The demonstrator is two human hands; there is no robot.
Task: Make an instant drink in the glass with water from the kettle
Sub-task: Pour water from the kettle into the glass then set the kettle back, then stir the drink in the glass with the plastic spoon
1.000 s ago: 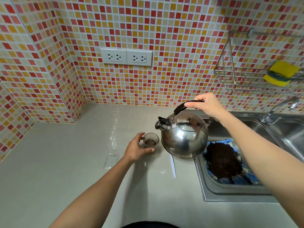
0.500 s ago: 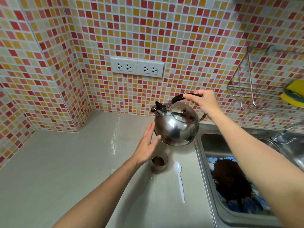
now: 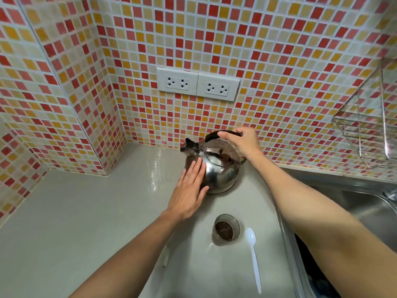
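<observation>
A shiny steel kettle (image 3: 221,168) with a black handle and spout rests on the grey counter (image 3: 86,211) near the tiled back wall, spout pointing left. My right hand (image 3: 240,143) grips its black handle from above. My left hand (image 3: 191,188) lies flat, fingers together, against the kettle's left side. Nearer me stands a small clear glass (image 3: 225,230) with dark powder or liquid at its bottom, untouched by either hand. A white plastic spoon (image 3: 254,257) lies just right of the glass.
A steel sink (image 3: 354,203) borders the counter on the right, under my right forearm. A wire rack (image 3: 365,130) hangs on the wall at the far right. Two white sockets (image 3: 197,83) sit on the mosaic wall above the kettle.
The kettle went from hanging beside the glass to sitting farther back by the wall. My left hand let go of the glass and now rests on the kettle's side.
</observation>
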